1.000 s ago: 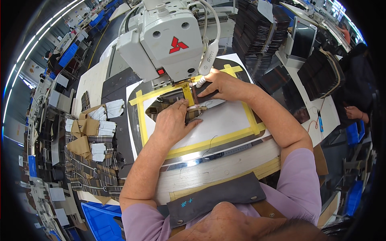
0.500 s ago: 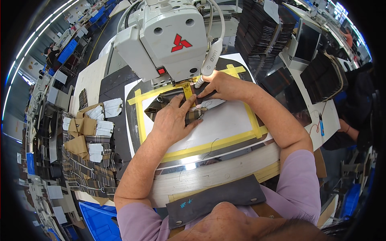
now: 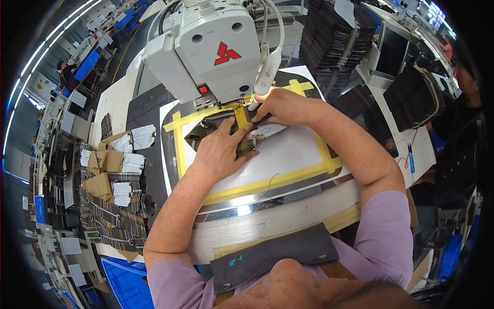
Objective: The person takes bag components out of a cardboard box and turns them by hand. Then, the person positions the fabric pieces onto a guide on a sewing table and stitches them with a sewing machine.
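A brown plaid fabric piece lies on a white sheet bordered with yellow tape, below a white sewing machine head. My left hand rests on the fabric, palm down, with its fingers spread. Its index fingertip is close to my right hand. The right fingers are bent and pressed together at the fabric's dark right edge; the hand itself partly hides what they pinch. A short yellow strip runs over the fabric between the hands, under the machine. A small lamp touches or nearly touches the right fingers.
Plaid pieces with tan and white parts are heaped at the left. Tall dark fabric stacks stand at the back right, near a monitor. Blue-handled snips lie on the right table. Another person is beyond it.
Both hands keep nearly the same places on the fabric. My right hand has shifted slightly left, with its fingers more bunched. The person at the right has come further into view.
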Demonstrator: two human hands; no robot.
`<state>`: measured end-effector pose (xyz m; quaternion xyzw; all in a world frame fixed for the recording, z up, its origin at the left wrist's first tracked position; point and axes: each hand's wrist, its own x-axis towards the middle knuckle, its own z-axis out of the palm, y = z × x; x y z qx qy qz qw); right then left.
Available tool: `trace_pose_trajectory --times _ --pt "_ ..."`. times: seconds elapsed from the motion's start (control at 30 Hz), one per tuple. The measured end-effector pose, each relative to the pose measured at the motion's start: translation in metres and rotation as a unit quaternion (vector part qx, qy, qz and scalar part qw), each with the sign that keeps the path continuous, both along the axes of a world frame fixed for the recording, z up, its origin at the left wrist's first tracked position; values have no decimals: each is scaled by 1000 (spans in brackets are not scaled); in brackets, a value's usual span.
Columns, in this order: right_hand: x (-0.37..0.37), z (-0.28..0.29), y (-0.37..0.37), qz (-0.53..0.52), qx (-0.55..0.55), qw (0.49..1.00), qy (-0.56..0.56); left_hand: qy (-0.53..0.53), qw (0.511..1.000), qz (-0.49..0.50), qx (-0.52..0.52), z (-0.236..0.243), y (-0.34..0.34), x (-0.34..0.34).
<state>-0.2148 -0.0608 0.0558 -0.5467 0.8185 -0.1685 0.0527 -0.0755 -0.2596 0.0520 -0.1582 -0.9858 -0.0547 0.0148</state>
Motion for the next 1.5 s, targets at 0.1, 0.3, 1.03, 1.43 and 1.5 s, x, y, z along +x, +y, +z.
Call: trace_pose_trajectory --times 0.1,0.3,1.03,1.43,1.5 --pt "-4 -9 2 13 -20 999 23 2 1000 -3 10 2 4 -4" --pt "-6 -15 5 15 -54 998 35 -6 1000 3 7 0 3 -5" --pt "-36 -32 -5 -23 -88 992 87 107 989 -89 -41 -23 -23 -34" --pt "-67 -47 -19 -57 -77 990 99 212 967 -123 -69 -41 -38 -41" --pt "-66 -47 -8 -82 -95 991 49 162 973 -114 -122 -27 -27 -37"
